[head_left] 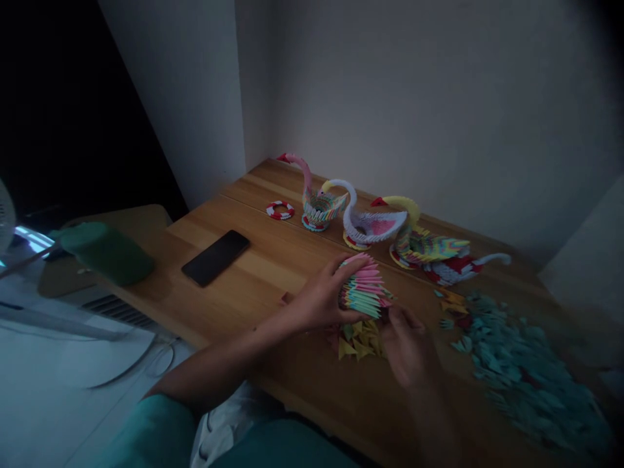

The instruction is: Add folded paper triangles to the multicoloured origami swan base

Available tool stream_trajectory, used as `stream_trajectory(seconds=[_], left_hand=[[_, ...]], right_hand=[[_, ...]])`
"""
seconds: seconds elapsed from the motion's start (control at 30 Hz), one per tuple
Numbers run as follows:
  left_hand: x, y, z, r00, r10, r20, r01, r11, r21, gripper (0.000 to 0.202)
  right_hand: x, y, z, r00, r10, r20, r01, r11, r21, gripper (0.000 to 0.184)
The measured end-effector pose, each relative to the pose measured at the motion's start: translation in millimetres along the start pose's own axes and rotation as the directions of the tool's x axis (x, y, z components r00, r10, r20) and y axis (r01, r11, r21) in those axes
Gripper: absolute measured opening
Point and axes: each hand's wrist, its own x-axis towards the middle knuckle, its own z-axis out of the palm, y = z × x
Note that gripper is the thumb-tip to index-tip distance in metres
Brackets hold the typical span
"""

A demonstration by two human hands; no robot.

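My left hand [329, 296] is wrapped round a 3D origami model [363, 286] made of many folded paper pieces, with pink points above and mint-green ones below. At its lower right edge, the fingers of my right hand [407, 341] are pinched together; what sits between the fingertips is hidden. Under the model lies a small heap of yellow folded paper pieces [363, 341], with some reddish ones at its left. To the right of my right hand spreads a large pile of teal folded paper pieces [531, 370].
Several paper swans, including a pink-necked one [319, 208] and a white one [373, 224], stand along the back. A red-and-white paper ring [280, 210] and a black phone [216, 257] lie on the wooden table [263, 260]. A green cylindrical object [110, 253] is at the left edge.
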Motion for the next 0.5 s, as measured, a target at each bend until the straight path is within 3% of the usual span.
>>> stream_trajectory(seconds=[0.1,0.23,0.5], left_hand=[[0.1,-0.2,0.9,1.000,-0.030,0.001,0.030,0.999,0.017,0.091],[-0.1,-0.8,1.6,0.999,-0.048,0.001,0.048,0.998,0.031,0.091],[-0.8,0.7,2.9,0.999,-0.047,-0.009,0.048,0.995,0.088,0.088]], right_hand=[[-1.6,6.3,2.6,0.999,0.029,-0.041,-0.026,0.998,0.064,0.025],[-2.4,8.6,3.7,0.998,0.061,-0.011,-0.060,0.995,0.083,0.023],[-5.0,12.9,9.1,0.996,0.029,-0.086,-0.020,0.995,0.100,0.022]])
